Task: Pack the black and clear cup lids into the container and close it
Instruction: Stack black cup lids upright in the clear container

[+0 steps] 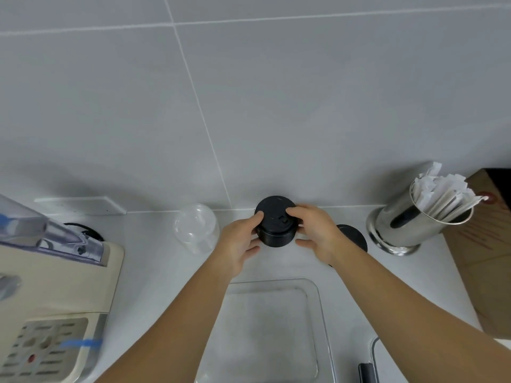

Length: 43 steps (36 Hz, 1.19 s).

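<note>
L hand (237, 244) + R hand (312, 230) clasp black lid stack (275, 225) from both sides | stack upright, by wall | open clear container (318, 294) lies toward body, both hands equally near.

hands (276, 239) grip black lid stack (274, 226) | container (322, 313) nearer, open

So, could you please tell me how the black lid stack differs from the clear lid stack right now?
The black lid stack is opaque and gripped by the left hand and right hand; the clear lid stack is see-through, domed and untouched. Both stand on the counter, outside the container.
</note>
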Available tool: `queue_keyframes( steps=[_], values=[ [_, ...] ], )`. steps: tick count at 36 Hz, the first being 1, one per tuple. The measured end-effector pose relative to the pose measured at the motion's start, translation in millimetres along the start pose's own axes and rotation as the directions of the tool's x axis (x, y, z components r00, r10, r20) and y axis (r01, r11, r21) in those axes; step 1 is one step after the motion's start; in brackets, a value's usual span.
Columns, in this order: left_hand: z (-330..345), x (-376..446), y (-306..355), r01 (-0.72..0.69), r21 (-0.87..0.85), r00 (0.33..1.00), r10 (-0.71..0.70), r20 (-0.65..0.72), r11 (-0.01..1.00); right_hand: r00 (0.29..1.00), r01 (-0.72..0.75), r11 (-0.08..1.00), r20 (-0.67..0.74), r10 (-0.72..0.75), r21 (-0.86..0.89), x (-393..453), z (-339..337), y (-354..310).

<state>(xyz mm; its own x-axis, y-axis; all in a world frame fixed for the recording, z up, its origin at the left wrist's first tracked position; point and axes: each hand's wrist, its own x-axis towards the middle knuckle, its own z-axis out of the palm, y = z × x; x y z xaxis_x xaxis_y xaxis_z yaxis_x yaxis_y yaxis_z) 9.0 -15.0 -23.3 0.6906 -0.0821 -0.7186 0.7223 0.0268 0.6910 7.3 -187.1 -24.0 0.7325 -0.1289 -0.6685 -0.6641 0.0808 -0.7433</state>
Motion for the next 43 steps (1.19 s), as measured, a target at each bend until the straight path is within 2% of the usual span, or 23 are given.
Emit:
queue_keyframes(
  steps=[4, 12, 19, 25, 34, 38, 43],
  values=[
    [-6, -19, 0, -0.054, 0.018, 0.998, 0.053, 0.018, 0.998, 0.999, 0.038, 0.999, 0.037, -0.038, -0.007, -21, -4, -6],
    [-13, -67, 6, -0.162, -0.048, 0.985, 0.164, 0.045, 0.986, 0.986, 0.107, 0.994, 0.126, -0.111, 0.038, -72, -5, -18],
    [-20, -111, 4, -0.241, -0.033, 0.969, 0.242, 0.043, 0.970, 0.972, 0.145, 0.989, 0.187, -0.142, -0.004, -116, -10, -17],
    [-23, -145, -5, -0.219, -0.033, 0.975, 0.220, 0.023, 0.975, 0.962, 0.187, 0.982, 0.203, -0.184, 0.005, -150, -7, -7],
    [-20, -188, -30, -0.273, -0.083, 0.956, 0.280, 0.085, 0.958, 0.957, 0.198, 0.976, 0.197, -0.213, 0.094, -184, -9, 22],
    [-19, -194, -43, -0.268, -0.077, 0.955, 0.276, 0.110, 0.960, 0.959, 0.201, 0.976, 0.188, -0.213, 0.080, -189, -9, 36],
    [-19, -199, -63, -0.218, -0.095, 0.973, 0.223, 0.051, 0.971, 0.963, 0.170, 0.980, 0.191, -0.188, 0.103, -199, -4, 61]
  ],
)
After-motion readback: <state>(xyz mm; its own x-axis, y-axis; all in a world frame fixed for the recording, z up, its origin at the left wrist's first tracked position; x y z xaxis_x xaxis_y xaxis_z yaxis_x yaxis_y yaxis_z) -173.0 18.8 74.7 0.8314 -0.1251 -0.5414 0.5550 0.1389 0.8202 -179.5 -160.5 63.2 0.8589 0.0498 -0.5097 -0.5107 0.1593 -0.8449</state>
